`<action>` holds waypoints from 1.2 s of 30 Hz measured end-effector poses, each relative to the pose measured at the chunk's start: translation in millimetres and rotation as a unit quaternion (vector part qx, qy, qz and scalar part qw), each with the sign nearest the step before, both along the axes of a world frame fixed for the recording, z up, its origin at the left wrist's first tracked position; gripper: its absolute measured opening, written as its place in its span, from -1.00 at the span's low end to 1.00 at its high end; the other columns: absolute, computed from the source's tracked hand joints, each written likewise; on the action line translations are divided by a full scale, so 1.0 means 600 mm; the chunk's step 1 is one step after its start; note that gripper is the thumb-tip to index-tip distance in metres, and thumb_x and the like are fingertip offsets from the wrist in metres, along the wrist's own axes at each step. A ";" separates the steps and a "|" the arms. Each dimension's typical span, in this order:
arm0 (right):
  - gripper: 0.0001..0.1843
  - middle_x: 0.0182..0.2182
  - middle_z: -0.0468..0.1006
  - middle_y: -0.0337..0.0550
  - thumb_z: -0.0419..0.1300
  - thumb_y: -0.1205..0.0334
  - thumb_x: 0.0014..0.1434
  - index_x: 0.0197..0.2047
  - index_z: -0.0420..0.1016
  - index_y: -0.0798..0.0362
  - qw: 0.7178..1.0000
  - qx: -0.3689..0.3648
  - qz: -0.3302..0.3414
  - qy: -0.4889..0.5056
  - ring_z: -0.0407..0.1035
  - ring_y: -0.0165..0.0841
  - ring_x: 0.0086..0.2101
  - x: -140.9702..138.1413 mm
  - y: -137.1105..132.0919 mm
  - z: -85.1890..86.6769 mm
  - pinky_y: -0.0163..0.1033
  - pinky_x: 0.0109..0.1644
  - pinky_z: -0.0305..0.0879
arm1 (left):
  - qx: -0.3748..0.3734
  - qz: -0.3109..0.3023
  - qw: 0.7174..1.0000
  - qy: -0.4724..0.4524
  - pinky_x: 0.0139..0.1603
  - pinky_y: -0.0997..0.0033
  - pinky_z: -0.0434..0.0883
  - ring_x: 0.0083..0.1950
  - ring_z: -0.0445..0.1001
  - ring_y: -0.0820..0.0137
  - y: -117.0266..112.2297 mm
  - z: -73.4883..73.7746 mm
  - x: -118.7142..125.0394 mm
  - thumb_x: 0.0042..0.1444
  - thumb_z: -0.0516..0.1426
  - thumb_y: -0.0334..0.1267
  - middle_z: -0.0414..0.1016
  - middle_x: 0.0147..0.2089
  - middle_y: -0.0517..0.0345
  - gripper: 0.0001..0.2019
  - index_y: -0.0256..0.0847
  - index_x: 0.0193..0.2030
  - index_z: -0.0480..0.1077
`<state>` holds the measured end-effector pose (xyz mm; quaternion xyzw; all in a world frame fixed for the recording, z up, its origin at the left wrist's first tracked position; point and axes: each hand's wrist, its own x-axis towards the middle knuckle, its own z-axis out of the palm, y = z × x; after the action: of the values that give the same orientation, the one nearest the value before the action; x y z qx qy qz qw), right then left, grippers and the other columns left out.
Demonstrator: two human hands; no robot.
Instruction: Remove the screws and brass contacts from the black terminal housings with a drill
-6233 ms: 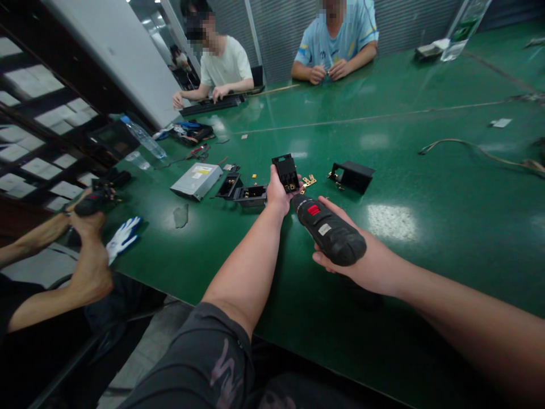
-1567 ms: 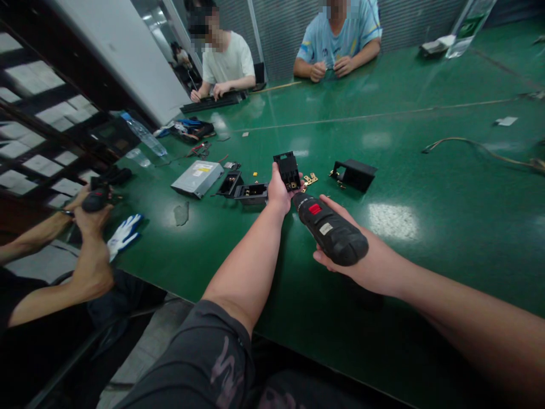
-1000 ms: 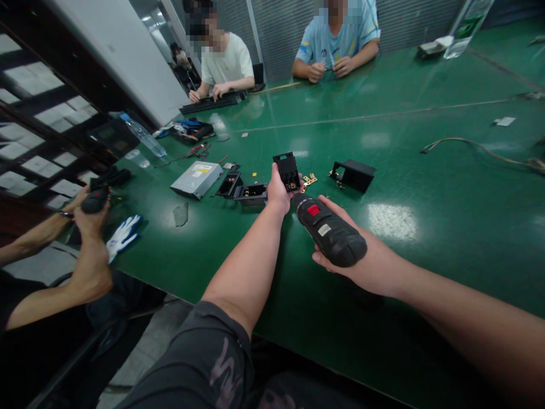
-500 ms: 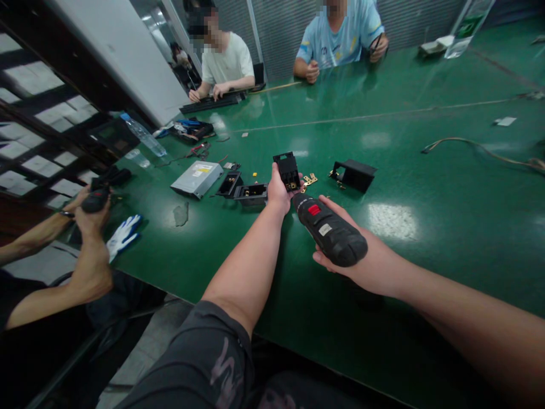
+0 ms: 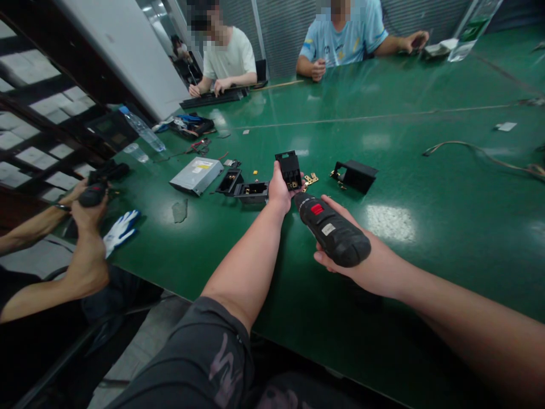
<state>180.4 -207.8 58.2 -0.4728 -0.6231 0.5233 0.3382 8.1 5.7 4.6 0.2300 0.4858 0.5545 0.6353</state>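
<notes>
A black plastic socket housing with brass parts inside stands tilted up in my left hand, which is closed around its lower left side. My right hand grips a black cordless screwdriver with a red switch on top. The tool's front end points at the lower edge of the housing; whether its bit touches is hidden. Brass strips lie just behind my hands. Two open black housings with brass pieces are left of my left hand. Another black housing lies on its side to the right.
On the green table a silver disc drive, a blue-and-white glove and a water bottle lie left. A cable runs at right. A co-worker's hands hold a dark tool; two people sit opposite.
My hands, the housing and the screwdriver keep nearly the same pose; the view shifts slightly. The person opposite in blue has stretched an arm out toward the pale object by the bottle.
</notes>
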 end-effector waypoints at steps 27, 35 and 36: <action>0.36 0.10 0.78 0.08 0.46 0.18 0.24 0.87 -0.25 -0.07 0.999 0.040 0.013 -0.025 0.71 -0.04 -0.09 -0.001 0.004 -0.004 0.10 0.08 0.57 | 0.006 -0.002 1.000 0.012 -0.13 0.31 0.69 -0.29 0.76 0.28 -0.006 0.011 -0.002 0.58 -0.03 0.42 0.78 -0.25 -0.02 -0.21 -0.26 0.27 0.70; 0.37 -0.08 0.75 -0.06 0.46 0.03 0.28 0.87 -0.32 -0.10 1.000 0.012 0.010 -0.026 0.68 -0.06 -0.19 -0.003 0.002 0.002 0.09 -0.04 0.57 | 0.012 -0.014 1.000 0.017 -0.12 0.33 0.68 -0.26 0.77 0.29 -0.002 0.002 -0.002 0.59 -0.06 0.41 0.78 -0.21 -0.04 -0.21 -0.26 0.25 0.69; 0.39 -0.08 0.74 -0.05 0.46 0.02 0.27 0.87 -0.32 -0.08 1.000 0.012 0.010 -0.027 0.67 -0.06 -0.20 -0.004 0.001 0.003 0.09 -0.04 0.56 | 0.012 -0.014 1.000 0.014 -0.12 0.34 0.68 -0.26 0.76 0.30 -0.001 0.000 -0.002 0.58 -0.05 0.43 0.78 -0.21 -0.03 -0.20 -0.26 0.24 0.69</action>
<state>178.2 -207.1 59.9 -0.4767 -0.6430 0.5057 0.3218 6.7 5.4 4.6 0.2521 0.4844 0.5481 0.6335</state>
